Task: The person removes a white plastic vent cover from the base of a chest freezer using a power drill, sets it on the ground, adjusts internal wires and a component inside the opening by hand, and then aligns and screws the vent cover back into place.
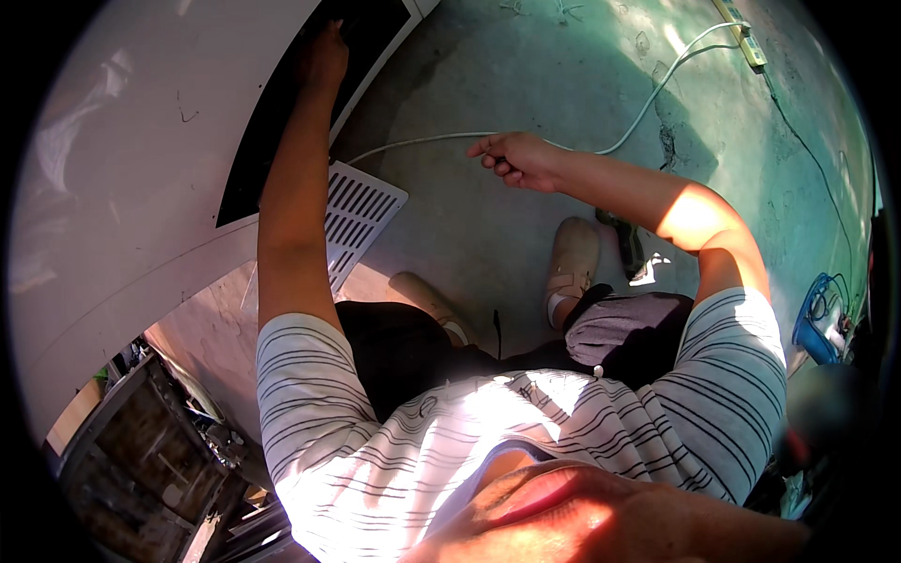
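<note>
My left hand (326,58) reaches into the long dark opening (263,155) in the side of a large white cabinet (141,141). Its fingers are lost in the shadow there, so what they touch is hidden. Over the floor, my right hand (522,161) is closed, with its fingers curled toward the thumb. Whatever sits between those fingertips is too small to make out. A pale cable (413,141) passes behind or beside this hand; I cannot tell whether the fingers touch it. Below the opening, next to my left forearm, a white slotted vent panel (383,203) leans at an angle.
The cable runs across the grey floor (450,84) to a power strip (748,42) at the far right. A dark power tool (627,246) lies beside my right shoe (572,258). A blue basket (817,324) stands at right, and a worn dark frame (141,450) at lower left.
</note>
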Tool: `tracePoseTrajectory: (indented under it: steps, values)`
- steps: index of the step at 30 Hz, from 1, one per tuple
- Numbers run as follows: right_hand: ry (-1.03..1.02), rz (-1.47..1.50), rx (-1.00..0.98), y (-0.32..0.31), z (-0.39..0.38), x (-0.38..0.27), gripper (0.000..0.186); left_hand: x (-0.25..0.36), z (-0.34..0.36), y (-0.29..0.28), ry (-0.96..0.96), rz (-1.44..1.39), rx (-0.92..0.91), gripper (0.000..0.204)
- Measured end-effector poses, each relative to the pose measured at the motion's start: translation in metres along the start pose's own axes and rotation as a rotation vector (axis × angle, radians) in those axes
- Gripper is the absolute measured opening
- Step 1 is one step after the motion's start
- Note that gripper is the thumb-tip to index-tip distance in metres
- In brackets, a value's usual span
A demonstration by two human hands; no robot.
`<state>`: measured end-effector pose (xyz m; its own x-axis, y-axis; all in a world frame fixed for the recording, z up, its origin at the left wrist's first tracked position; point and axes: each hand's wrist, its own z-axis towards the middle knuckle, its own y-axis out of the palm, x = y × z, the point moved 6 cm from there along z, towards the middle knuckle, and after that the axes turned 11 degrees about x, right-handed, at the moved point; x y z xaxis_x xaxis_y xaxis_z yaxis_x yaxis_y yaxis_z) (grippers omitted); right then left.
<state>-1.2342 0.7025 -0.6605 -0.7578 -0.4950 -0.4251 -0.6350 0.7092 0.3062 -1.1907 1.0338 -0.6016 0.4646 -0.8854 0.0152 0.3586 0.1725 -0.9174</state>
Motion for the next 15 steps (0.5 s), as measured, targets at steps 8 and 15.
tracePoseTrajectory:
  steps: [8, 15]
  values:
    - [-0.001, -0.023, 0.0, 0.003, -0.004, -0.001, 0.025, -0.002, 0.001, 0.004, -0.048, 0.03, -0.072, 0.033]
    - [0.003, -0.011, 0.01, 0.0, -0.003, 0.002, 0.024, -0.01, 0.004, 0.018, -0.024, -0.013, 0.012, 0.029]
